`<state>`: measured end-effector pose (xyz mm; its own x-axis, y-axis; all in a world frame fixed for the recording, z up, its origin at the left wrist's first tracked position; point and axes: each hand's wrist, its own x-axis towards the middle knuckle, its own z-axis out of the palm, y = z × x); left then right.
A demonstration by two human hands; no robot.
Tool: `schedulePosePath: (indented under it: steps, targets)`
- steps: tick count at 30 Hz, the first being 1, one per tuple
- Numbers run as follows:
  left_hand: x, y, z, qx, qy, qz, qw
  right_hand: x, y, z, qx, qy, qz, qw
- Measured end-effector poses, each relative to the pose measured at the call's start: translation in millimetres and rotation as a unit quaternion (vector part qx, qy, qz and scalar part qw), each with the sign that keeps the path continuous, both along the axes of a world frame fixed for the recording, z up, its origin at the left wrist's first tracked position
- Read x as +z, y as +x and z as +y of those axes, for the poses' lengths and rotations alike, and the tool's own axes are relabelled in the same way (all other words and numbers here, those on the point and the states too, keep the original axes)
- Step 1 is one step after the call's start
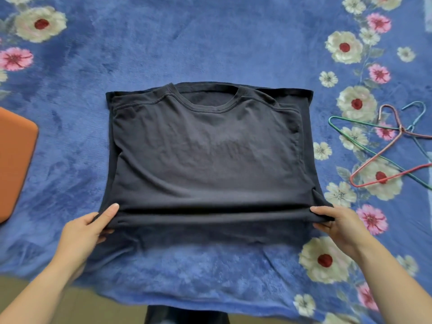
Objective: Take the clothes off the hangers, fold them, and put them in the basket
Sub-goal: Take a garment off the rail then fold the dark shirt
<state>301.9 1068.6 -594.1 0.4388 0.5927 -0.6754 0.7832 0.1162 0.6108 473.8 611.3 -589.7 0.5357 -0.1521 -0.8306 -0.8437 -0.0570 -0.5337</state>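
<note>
T-shirt: the dark, near-black T-shirt (205,148) lies flat in the middle of the blue flowered blanket (187,43), with its round stitched collar toward 12 o'clock.
Shape: the sides are turned in to make a rough rectangle. The cloth is lightly creased, with a paler faded patch in the middle.
Near edge: a doubled fold is drawn taut between the two hands at 6 o'clock.
Left hand: the left hand (86,232), at 7 o'clock, pinches the fold's left corner, thumb on top.
Right hand: the right hand (341,228), at 5 o'clock, grips the right corner, fingers curled round the cloth.
Hangers: bare wire hangers (392,146) in green, red and blue lie overlapped at 3 o'clock, apart from the shirt.
Orange object: the orange object (14,160) sits at 9 o'clock, cut by the frame edge.
</note>
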Motion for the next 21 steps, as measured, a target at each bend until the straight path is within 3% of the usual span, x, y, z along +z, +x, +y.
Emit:
schedulePosePath:
  steps: [6,10,13,16,19,21]
  targets:
    - [-5.2,-34.8,-6.2,0.098,-0.009,0.050,0.994,-0.8,-51.4,-6.1,0.084,-0.081,0.069,0.991]
    - [-11.3,-12.0,-41.5,-0.006,0.244,0.062,0.968,-2.0,-55.1,8.2,0.032,-0.045,0.059,0.997]
    - [-12.0,21.5,-84.6,-0.202,0.364,-0.040,0.908,4.7,-41.4,19.7,-0.002,-0.002,0.048,0.999]
    - [-31.0,52.5,-126.6,-0.438,0.393,-0.125,0.799,1.1,-27.9,27.8,0.041,-0.043,0.021,0.998]
    - [-56.0,82.6,-144.0,-0.601,0.385,-0.108,0.692,10.3,-14.1,38.9,0.051,-0.058,0.028,0.997]
    - [-65.5,95.9,-144.6,-0.640,0.372,-0.057,0.670,17.0,-4.1,47.5,0.067,-0.025,0.069,0.995]
